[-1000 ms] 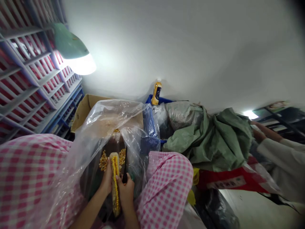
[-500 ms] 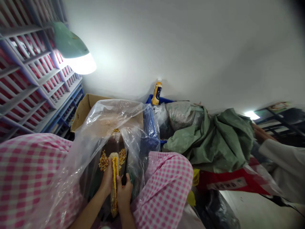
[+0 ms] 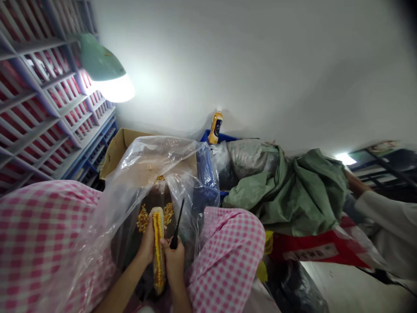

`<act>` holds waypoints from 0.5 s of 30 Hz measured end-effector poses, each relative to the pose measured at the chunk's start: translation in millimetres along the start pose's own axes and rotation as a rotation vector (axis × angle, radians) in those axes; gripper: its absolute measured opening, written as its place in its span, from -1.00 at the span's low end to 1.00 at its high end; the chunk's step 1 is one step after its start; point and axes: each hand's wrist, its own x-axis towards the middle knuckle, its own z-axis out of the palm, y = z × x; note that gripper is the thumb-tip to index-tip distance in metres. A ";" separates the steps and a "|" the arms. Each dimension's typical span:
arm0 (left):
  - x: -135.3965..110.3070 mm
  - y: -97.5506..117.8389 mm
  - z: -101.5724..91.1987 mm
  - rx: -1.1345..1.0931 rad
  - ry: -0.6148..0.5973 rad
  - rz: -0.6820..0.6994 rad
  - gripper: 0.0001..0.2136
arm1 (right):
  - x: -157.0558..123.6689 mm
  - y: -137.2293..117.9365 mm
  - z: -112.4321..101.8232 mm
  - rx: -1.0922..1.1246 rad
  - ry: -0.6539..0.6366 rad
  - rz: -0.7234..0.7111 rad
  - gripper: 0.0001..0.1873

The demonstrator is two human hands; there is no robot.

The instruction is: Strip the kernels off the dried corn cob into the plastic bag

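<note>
A corn cob is gripped between the left hand and right hand, which also clasps a dark blade.

Cluttered storeroom or farm workroom: stacked plastic crates, a cardboard box, piled sacks, loose corn kernels.
</note>
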 end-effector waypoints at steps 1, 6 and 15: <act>0.0 -1.0 -0.4 0.003 -0.013 -0.002 -0.48 | -0.9 0.0 0.2 -0.034 0.005 -0.008 -0.62; -0.2 -3.5 -1.0 0.011 -0.030 0.035 -0.51 | -6.4 4.2 1.0 -0.230 0.090 -0.008 -0.42; 0.1 -4.2 1.1 0.019 -0.039 0.040 -0.43 | -5.9 6.7 1.4 -0.270 0.119 -0.154 -0.51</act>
